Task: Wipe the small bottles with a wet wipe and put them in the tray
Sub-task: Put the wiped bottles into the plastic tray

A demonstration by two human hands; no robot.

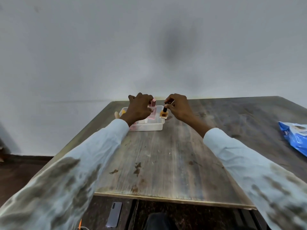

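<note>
Phone [114, 214] down by the knees, sleeves stretching out, and both hands are over at the tray!

The right hand [178, 106] pinches the dark cap of an upright amber bottle [164, 113], hanging right over the tray's [149, 127] near right corner, so the drop is straight down and a touch left. The left hand [140, 107] curls round a tall pink bottle [152, 110], upright, over the tray's middle. Something yellow sits in the far left corner; the rest is hidden. Wipes pack [295, 136] lies well off right.
</note>
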